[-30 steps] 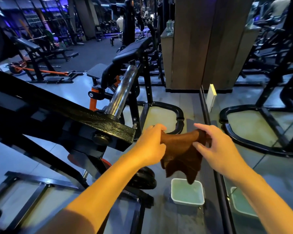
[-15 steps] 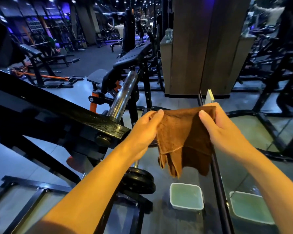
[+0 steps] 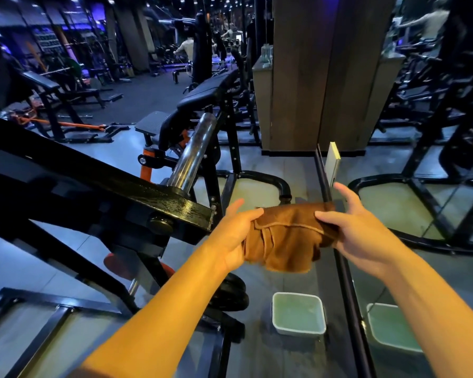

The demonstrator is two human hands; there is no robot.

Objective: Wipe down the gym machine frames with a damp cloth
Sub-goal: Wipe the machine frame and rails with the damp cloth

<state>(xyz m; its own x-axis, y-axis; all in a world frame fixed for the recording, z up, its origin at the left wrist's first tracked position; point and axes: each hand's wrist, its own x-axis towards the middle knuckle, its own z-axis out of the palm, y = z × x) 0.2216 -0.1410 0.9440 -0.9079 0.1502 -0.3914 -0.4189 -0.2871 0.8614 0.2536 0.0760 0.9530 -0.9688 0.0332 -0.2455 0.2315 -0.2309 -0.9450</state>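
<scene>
Cloth (image 3: 287, 238), brown, bunched, just right of black machine frame (image 3: 137, 197), above water tub (image 3: 298, 313). Gripped by left hand (image 3: 234, 236) and right hand (image 3: 358, 230); possibly damp.

I hold the brown cloth (image 3: 287, 236) bunched between my left hand (image 3: 234, 236) and right hand (image 3: 358, 230), its folds hanging loose below. Just to its left, the black machine frame (image 3: 153, 197) slants across, its flat top glistening wet, a chrome bar (image 3: 193, 154) rising from it.
</scene>
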